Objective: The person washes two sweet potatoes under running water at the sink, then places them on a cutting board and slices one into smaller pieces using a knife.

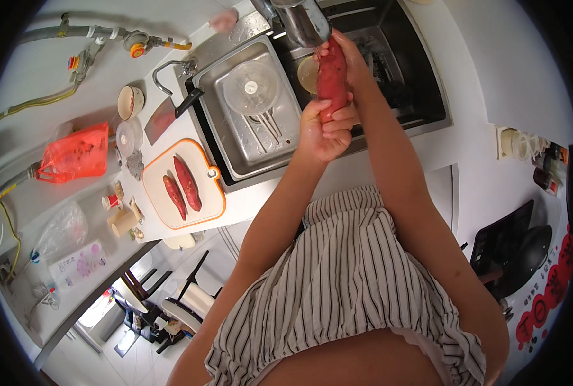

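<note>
A large red-skinned sweet potato [332, 72] is held lengthwise under the metal faucet [303, 21], over the dark right-hand sink basin. My left hand [329, 128] wraps around its near end. Around its far end, close to the faucet, is my right hand [348, 58], its fingers partly hidden behind the sweet potato. Two smaller sweet potatoes, a thin one [174, 197] and a longer one [187, 183], lie side by side on a white cutting board with an orange rim [154, 219].
The left steel basin [224, 144] holds a clear plastic lid [251, 87] over metal utensils. A cleaver [163, 120] lies on the counter with its handle reaching the sink's edge. A bowl [130, 102] and a red plastic bag [76, 152] stand along the wall. A black wok [525, 260] is at the right.
</note>
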`<state>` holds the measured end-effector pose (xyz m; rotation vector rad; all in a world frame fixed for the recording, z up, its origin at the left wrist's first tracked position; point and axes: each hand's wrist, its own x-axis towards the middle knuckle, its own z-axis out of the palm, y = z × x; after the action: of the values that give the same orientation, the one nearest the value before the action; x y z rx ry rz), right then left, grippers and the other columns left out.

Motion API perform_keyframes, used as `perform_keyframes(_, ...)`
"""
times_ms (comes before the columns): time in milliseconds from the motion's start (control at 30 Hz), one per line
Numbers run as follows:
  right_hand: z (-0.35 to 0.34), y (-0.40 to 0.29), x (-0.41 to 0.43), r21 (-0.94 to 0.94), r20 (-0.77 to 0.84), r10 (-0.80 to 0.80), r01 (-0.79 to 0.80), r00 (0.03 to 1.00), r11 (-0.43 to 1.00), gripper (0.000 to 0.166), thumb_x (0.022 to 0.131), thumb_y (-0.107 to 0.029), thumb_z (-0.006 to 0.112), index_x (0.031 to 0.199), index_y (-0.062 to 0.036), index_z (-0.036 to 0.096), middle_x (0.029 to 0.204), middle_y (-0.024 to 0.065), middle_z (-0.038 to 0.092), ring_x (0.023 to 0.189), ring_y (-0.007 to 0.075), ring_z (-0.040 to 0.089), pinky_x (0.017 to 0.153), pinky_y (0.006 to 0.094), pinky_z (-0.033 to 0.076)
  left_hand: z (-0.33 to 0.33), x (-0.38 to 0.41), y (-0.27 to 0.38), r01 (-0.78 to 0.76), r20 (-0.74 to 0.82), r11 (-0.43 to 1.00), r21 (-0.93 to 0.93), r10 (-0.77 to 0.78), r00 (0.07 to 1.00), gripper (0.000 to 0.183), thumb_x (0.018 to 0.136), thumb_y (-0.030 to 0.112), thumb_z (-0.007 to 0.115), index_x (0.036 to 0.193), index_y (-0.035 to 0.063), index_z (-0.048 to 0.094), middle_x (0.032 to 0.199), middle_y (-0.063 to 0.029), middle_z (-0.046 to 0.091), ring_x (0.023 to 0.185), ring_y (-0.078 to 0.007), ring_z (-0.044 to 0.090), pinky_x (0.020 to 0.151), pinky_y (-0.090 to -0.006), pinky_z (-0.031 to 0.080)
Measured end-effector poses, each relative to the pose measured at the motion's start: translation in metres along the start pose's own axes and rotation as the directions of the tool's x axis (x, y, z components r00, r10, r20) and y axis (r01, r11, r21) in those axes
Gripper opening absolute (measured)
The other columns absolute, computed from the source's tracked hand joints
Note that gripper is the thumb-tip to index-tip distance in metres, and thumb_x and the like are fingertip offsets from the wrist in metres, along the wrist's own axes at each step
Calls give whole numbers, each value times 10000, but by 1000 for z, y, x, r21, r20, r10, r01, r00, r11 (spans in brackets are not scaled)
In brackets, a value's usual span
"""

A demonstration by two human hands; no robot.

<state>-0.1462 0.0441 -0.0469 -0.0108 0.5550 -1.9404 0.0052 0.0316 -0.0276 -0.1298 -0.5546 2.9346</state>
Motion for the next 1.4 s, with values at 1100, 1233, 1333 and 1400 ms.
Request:
perform_keyframes(1100,13,54,-7,-665,-457,-312,-87,833,742,552,876,-268,462,1324,-8,272,1168,193,449,1039,246,474,838,341,406,52,42,46,489,46,-468,736,756,653,381,943,291,285,1144,31,477,652,-188,589,474,-264,576,457,-350,471)
perform_keyframes(1233,9,19,7,-497,-515,-210,-90,831,863,328,820,-197,566,1047,27,488,905,143,571,788,212,569,691,343,462,49,41,36,525,62,-624,579,675,735,431,948,294,260,1311,101,390,681,-172,581,575,-283,560,544,-383,458)
perform_keyframes(1333,4,12,18,-450,-597,-155,-168,787,877,265,786,-213,642,867,21,546,761,96,564,634,178,542,587,342,457,58,35,22,589,3,-589,554,709,706,415,932,283,295,1284,102,421,866,-304,580,801,-494,537,739,-531,422)
perform_keyframes(1400,-3,8,24,-338,-587,-101,-130,804,932,285,785,-233,653,867,19,546,766,100,561,624,180,537,592,339,460,57,34,23,577,6,-605,549,693,721,426,935,295,288,1294,98,409,809,-282,597,760,-451,576,678,-501,455)
